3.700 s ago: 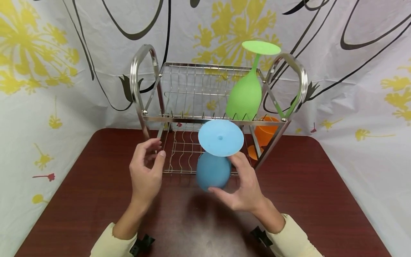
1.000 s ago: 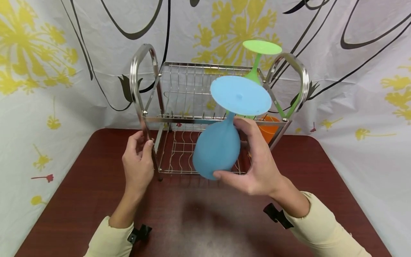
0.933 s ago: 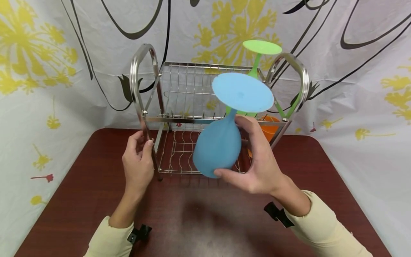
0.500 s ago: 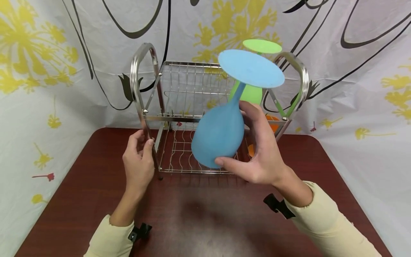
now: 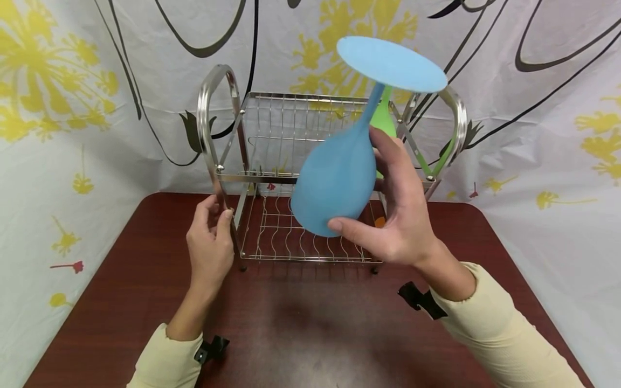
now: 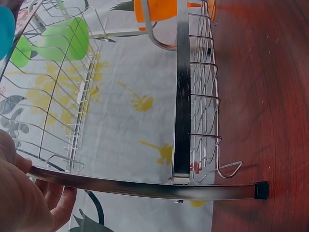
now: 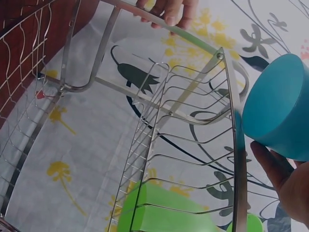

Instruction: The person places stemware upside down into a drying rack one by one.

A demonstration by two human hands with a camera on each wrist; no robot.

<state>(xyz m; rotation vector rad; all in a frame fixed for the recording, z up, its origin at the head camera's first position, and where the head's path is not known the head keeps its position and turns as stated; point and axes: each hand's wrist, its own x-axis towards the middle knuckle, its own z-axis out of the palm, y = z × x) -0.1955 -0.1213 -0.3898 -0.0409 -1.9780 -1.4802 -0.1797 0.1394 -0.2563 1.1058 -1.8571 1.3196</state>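
My right hand holds a blue plastic goblet by its bowl, thumb near the rim and fingers behind. The goblet is upside down and tilted, its round foot up to the right, in front of the upper tier of a two-tier metal dish rack. In the right wrist view, the goblet's mouth faces the rack's upper front bar. My left hand grips the rack's left front leg, thumb and fingers on either side. Behind the blue goblet, a green goblet stands inverted on the upper tier, partly hidden.
An orange goblet is at the rack's right side, mostly hidden in the head view. The lower wire tier sits low over the dark red table. A patterned white sheet hangs behind.
My right hand has lifted the blue goblet up and slightly right, from low before the rack to upper-tier height. My left hand moved onto the rack's leg and has stayed there.
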